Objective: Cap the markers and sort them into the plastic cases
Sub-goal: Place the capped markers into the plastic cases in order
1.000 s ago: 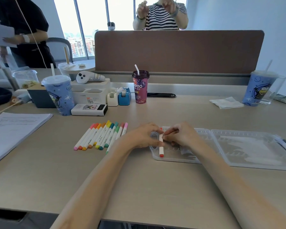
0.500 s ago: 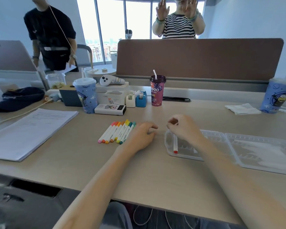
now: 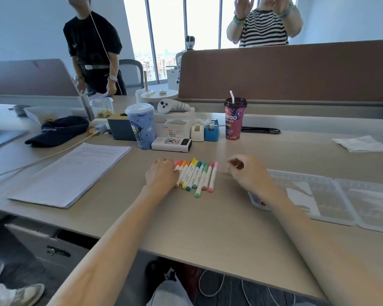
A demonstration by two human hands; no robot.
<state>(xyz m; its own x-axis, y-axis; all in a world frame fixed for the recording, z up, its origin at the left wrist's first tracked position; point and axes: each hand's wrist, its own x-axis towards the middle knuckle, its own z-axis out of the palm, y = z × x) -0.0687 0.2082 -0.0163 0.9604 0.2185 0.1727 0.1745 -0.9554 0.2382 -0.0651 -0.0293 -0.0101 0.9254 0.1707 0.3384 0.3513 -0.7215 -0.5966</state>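
Markers (image 3: 196, 176), about ten of them, capped and in many colours, lie side by side in a tight row on the bench (image 3: 208, 228). The left hand (image 3: 161, 176) lies palm down at the left edge of this row. Its fingers (image 3: 164, 162) are close together and bent over the far ends of the leftmost markers, and the thumb lies along the outermost one. I cannot tell whether they have closed round a marker. The right hand (image 3: 252, 175) hovers just right of the row, apart from it. Its fingers (image 3: 234, 162) are loosely curled and hold nothing.

Behind the right wrist lies a clear plastic case (image 3: 318, 195), opened flat, with its other half (image 3: 374, 206) beside it. A red marker (image 3: 262, 203) shows in the case's near left corner, mostly hidden by the forearm.

Left of the hands is a stack of papers (image 3: 75, 173). Beyond the markers stand a blue cup (image 3: 140, 125), a white box (image 3: 171, 144), two tape dispensers (image 3: 211, 130) and a purple cup (image 3: 234, 119) with a straw. A dark cap (image 3: 58, 130) lies far left, and a napkin (image 3: 360, 144) far right.
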